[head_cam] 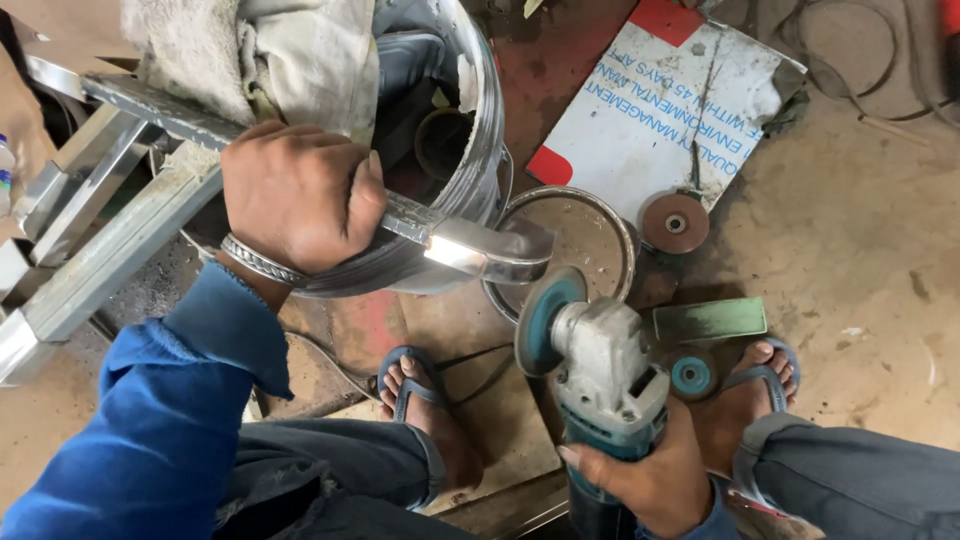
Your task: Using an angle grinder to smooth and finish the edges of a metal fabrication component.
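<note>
Two hands share the work here, over a bare, dusty concrete floor (860,260) where the person crouches in blue sandals. Biggest in view is the welded frame of square steel tubing (110,230) running in from the left, with a dented metal bucket (480,110) behind it holding dirty grey rags (250,50). A white printed sign board with red corners (670,110) lies flat on the floor past the bucket, beside a round metal ring (600,215), a worn brown grinding disc (675,223), a small green flat block (712,320) and a small teal flap disc (692,376). The left hand (295,195), with a steel bangle at the wrist, has its grip clamped around a curved, polished steel tube (490,250), whose shiny bent end juts out to the right, just above the tool. The right hand (650,480) is wrapped tight around the body of a grey and teal angle grinder (600,370), its teal disc upright and just below the tube's end, near it but seemingly not touching. This looks like the moment just ahead of grinding or polishing the tube's end; bringing the disc up would call for a firm left-hand hold and a light, steady contact. Toes sit close under the disc.
</note>
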